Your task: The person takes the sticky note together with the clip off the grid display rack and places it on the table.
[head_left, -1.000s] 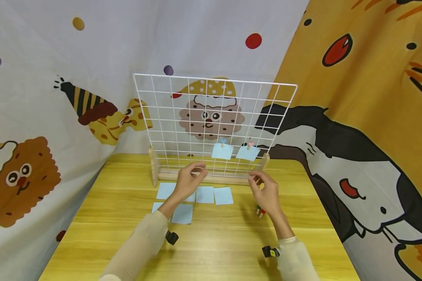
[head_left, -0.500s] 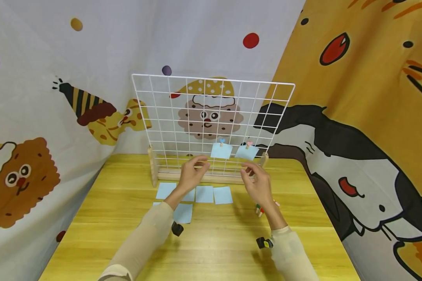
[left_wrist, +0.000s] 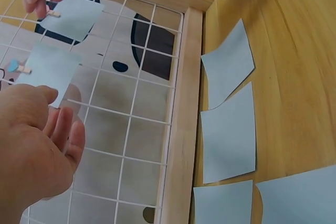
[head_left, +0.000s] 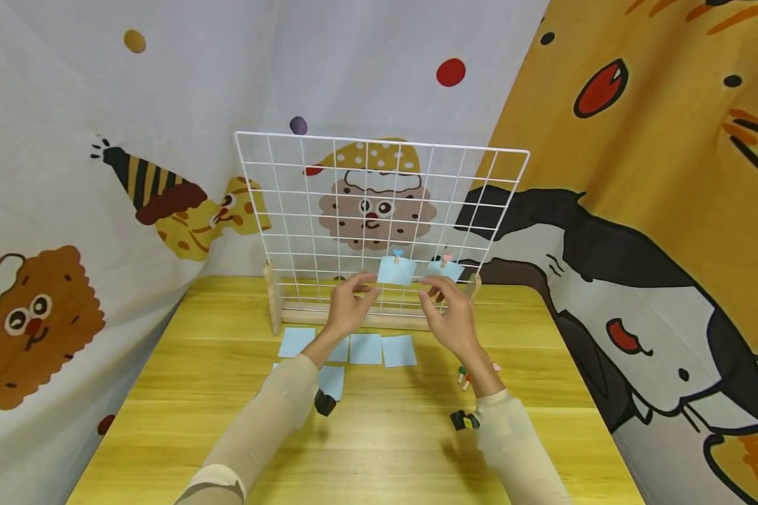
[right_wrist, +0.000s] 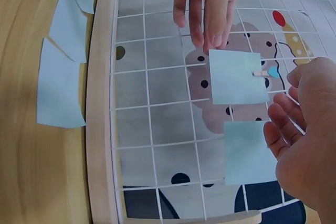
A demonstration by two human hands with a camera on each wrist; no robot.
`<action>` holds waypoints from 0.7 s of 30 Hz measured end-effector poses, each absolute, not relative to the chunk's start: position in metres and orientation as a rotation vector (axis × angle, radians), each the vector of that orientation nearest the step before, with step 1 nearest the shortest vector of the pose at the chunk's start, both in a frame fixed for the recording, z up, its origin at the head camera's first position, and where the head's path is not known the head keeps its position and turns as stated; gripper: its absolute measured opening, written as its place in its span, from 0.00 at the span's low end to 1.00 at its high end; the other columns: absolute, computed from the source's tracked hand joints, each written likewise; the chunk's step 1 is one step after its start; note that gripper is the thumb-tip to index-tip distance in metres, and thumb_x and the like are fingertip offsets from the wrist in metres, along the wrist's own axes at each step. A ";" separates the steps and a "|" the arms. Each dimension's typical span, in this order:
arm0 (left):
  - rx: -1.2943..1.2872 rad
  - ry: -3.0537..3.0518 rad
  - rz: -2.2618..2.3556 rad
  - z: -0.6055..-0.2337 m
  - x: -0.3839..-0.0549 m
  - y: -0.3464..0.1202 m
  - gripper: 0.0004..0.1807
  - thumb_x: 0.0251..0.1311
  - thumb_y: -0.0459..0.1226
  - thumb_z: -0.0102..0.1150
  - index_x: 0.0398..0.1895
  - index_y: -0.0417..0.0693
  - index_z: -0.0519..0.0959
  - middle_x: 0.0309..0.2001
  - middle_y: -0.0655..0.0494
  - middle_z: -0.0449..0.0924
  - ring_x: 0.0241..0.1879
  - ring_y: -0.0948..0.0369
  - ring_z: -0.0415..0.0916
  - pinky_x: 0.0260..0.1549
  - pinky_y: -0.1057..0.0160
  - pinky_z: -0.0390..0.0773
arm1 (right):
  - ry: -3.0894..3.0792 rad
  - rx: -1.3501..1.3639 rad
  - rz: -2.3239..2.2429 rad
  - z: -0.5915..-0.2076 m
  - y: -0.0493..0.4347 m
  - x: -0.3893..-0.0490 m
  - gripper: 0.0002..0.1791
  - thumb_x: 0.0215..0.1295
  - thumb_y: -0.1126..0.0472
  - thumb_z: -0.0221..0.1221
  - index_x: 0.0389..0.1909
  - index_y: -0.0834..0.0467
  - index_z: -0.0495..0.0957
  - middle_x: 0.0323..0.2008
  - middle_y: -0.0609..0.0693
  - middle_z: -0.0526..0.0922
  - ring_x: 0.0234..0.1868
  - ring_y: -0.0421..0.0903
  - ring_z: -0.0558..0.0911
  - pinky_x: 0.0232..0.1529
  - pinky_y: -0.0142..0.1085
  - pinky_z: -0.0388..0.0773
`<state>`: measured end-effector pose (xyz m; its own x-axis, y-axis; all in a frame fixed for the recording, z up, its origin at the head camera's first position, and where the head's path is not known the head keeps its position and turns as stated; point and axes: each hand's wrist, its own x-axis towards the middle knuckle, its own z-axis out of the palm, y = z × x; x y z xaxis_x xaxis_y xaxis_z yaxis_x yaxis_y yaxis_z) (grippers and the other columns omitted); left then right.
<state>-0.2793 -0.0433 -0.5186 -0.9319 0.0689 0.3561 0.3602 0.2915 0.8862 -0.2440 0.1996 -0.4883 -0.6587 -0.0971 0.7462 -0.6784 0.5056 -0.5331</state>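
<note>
Two pale blue notes hang low on a white wire grid. A blue heart clothespin fastens the left note; a pink heart clothespin fastens the right note. My left hand is at the left note's lower left corner, thumb and fingers apart; in the left wrist view the thumb overlaps that corner. My right hand is in front of the right note, its fingers loosely bent and covering part of it. No object shows between the fingers of my right hand.
Several loose blue notes lie on the wooden table before the grid's wooden base, some partly hidden by my left arm. A few small clothespins lie beside my right wrist. A printed curtain hangs behind.
My right hand has moved left and up, from beside the grid's right foot to the right note. My left hand has shifted slightly right and up to the left note. Both notes still hang.
</note>
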 end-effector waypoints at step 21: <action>-0.304 -2.215 -1.694 -0.518 -0.292 -0.031 0.08 0.72 0.30 0.74 0.50 0.36 0.91 0.46 0.39 0.95 0.46 0.45 0.92 0.39 0.73 0.86 | -2.105 0.696 1.034 -0.461 0.172 -0.268 0.18 0.72 0.70 0.71 0.60 0.69 0.87 0.56 0.63 0.91 0.43 0.60 0.88 0.41 0.57 0.89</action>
